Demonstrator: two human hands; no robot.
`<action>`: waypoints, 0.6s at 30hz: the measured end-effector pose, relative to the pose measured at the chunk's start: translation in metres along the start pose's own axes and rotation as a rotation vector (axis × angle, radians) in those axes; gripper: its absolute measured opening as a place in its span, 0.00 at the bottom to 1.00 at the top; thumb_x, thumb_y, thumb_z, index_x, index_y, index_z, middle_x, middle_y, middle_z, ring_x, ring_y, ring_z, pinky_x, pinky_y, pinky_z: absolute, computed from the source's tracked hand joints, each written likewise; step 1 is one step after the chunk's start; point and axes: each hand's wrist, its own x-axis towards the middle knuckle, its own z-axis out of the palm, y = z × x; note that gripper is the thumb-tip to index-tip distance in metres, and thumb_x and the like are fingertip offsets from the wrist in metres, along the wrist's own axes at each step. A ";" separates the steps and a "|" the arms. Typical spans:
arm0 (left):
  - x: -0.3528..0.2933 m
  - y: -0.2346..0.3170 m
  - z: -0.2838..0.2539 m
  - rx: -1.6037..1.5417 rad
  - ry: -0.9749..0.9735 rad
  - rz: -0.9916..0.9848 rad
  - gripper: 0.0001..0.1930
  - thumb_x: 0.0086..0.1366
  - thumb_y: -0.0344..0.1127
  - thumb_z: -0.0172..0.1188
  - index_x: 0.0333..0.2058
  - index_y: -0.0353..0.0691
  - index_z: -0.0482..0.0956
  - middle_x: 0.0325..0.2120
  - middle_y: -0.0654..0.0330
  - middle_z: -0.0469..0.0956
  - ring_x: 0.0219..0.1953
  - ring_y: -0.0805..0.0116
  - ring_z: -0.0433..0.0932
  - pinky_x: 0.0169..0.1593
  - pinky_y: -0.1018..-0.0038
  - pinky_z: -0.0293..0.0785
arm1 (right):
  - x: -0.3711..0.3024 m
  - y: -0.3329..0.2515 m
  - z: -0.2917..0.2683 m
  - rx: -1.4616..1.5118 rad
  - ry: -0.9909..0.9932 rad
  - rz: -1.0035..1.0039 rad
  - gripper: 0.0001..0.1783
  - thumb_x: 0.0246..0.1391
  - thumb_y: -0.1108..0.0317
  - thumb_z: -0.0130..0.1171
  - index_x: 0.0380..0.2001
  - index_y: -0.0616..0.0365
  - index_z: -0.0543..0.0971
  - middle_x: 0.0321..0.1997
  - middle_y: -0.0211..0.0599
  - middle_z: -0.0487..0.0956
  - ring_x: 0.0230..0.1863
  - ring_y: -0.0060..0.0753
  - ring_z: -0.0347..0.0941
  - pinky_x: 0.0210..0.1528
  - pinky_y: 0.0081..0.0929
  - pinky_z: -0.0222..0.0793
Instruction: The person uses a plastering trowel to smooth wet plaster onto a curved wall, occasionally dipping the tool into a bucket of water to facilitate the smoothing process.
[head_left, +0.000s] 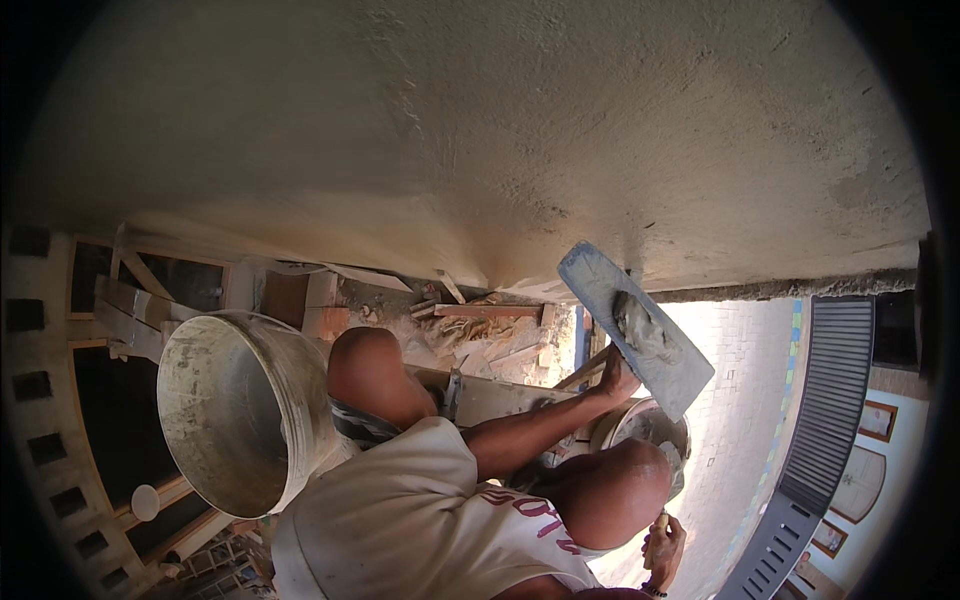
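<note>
A large empty bucket (240, 410) beside scattered wooden planks (480, 325)

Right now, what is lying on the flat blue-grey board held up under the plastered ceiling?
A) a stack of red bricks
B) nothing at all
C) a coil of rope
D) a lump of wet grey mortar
D: a hand holds the flat board up from below, and a lump of wet grey mortar sits near the middle of its face, just beneath the rough ceiling.
</note>
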 end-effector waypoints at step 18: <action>0.108 0.183 -0.172 0.657 0.625 0.453 0.21 0.63 0.43 0.53 0.53 0.44 0.71 0.55 0.61 0.71 0.56 0.62 0.69 0.58 0.65 0.65 | 0.073 -0.229 0.052 -0.675 0.001 -1.307 0.25 0.51 0.71 0.61 0.54 0.65 0.73 0.39 0.52 0.79 0.40 0.52 0.75 0.45 0.43 0.70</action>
